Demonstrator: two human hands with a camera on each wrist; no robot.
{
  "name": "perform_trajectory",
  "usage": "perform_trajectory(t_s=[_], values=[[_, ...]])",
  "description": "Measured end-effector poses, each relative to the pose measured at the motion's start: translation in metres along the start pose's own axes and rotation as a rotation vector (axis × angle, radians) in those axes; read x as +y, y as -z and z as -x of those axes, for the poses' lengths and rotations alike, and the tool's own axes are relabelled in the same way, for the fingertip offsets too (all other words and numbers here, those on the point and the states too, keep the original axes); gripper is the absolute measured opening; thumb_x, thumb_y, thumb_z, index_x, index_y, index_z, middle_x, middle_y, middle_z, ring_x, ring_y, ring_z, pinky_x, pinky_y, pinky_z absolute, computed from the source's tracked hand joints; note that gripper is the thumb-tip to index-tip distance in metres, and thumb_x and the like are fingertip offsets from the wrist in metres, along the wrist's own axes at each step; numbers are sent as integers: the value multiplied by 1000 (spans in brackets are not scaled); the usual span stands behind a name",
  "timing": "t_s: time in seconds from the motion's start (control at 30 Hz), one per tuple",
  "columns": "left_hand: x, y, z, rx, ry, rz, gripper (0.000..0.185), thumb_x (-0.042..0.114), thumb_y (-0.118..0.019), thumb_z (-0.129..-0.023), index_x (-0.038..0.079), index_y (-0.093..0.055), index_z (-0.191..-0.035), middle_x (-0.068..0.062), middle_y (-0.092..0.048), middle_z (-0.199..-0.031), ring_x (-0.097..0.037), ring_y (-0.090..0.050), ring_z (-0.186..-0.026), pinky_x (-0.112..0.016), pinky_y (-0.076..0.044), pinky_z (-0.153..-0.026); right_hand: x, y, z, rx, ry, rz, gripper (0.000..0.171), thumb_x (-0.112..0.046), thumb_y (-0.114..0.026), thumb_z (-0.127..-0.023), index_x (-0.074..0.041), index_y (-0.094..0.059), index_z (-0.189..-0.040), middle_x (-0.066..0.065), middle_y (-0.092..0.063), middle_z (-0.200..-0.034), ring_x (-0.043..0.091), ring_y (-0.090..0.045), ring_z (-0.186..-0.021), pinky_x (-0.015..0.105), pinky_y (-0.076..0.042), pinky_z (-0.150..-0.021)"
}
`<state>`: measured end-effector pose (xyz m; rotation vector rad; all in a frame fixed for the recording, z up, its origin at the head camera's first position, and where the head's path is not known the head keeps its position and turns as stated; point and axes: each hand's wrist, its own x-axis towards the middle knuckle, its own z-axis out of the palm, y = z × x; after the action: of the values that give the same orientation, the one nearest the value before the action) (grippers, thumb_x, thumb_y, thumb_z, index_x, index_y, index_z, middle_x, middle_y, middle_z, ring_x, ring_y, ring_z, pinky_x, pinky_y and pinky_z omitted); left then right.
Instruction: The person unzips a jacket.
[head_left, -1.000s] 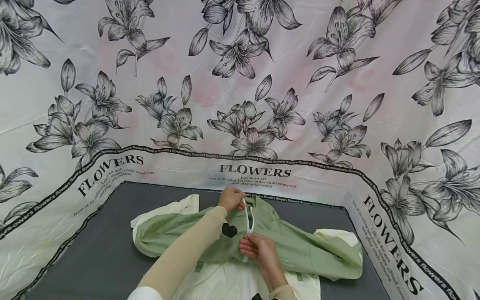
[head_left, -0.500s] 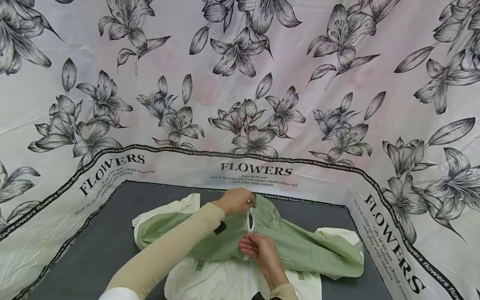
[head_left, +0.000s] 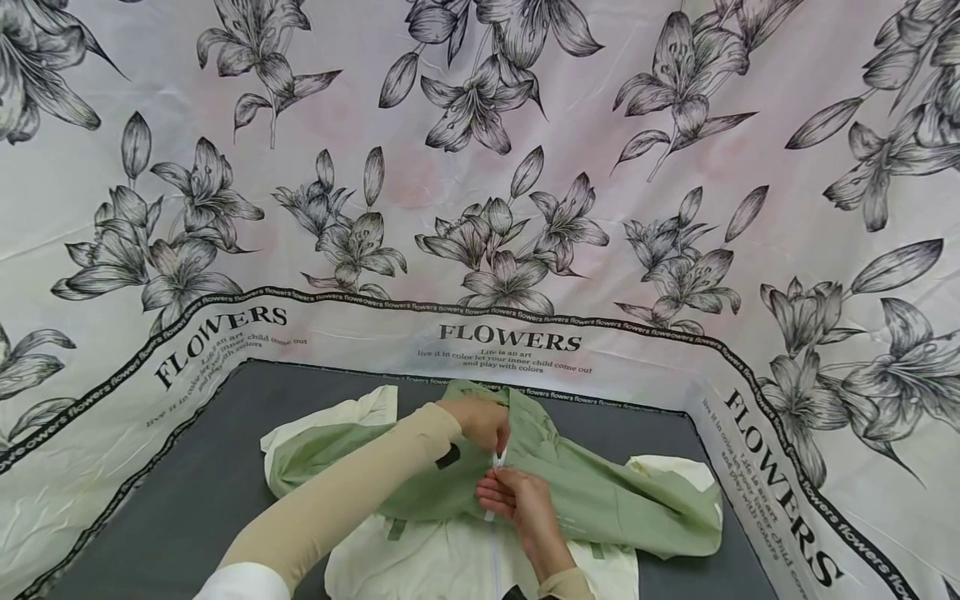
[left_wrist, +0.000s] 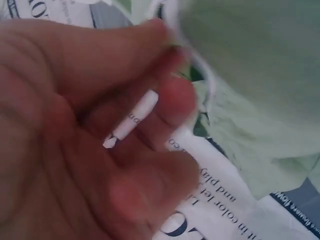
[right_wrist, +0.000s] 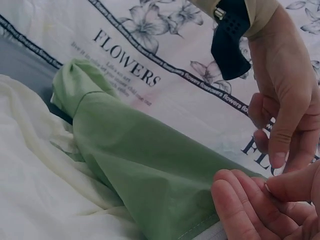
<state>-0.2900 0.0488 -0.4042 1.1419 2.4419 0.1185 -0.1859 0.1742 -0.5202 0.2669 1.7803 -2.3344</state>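
A light green and cream jacket [head_left: 600,492] lies spread out, its sleeves to both sides. A white zipper [head_left: 500,457] runs down its middle. My left hand [head_left: 483,421] reaches in from the left, thumb and forefinger pinching the zipper's white edge [left_wrist: 210,82] just above my right hand [head_left: 521,500]. Right thumb and forefinger pinch the zipper lower down, the other fingers loosely curled; in the right wrist view the right hand [right_wrist: 265,205] mostly hides what it pinches. Part of the green sleeve [right_wrist: 145,155] stretches beside it.
The jacket lies on a dark grey surface [head_left: 172,492]. Behind and at both sides hangs a white cloth [head_left: 390,225] with black flower drawings and FLOWERS lettering. A dark strap [right_wrist: 230,45] is on the left wrist.
My left hand has moved from the collar end down along the zipper, close to my right hand. The gap in the zipper between the hands has shrunk from view. The right hand stays put.
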Motion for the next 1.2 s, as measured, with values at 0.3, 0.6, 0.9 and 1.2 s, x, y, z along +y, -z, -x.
perform_trajectory(t_s=[0.3,0.6,0.9,1.2], values=[[-3,-13,-4,-26,39,-15,16,14,-66,-97,18,-81,-96,5,-76,-101,-9,-68,-84,-25,-55,-74,-1,0,1,2,-29,35,43,-22,-57,-103,13,-59,-127,3,-76,-90,12,-76,-84,30,-62,-81],[-5,-16,-10,82,-1,-53,28,12,-65,-97,15,-73,-71,9,-49,-57,-7,-34,-52,-22,-32,-53,-3,-2,-1,15,12,15,43,-21,-56,-103,15,-58,-126,2,-76,-88,12,-76,-83,29,-62,-79],[-14,-15,-12,146,14,58,38,14,-64,-100,14,-61,-62,7,-33,-46,-7,-30,-37,-21,-28,-42,-4,-2,-1,32,30,3,42,-18,-56,-102,17,-58,-126,4,-78,-89,12,-76,-83,28,-62,-78],[-19,-13,-10,129,57,147,30,14,-63,-101,13,-77,-74,-3,-62,-51,-13,-60,-40,-24,-52,-47,-5,-3,4,25,13,10,43,-20,-56,-103,16,-58,-126,5,-78,-91,12,-77,-84,28,-62,-79]])
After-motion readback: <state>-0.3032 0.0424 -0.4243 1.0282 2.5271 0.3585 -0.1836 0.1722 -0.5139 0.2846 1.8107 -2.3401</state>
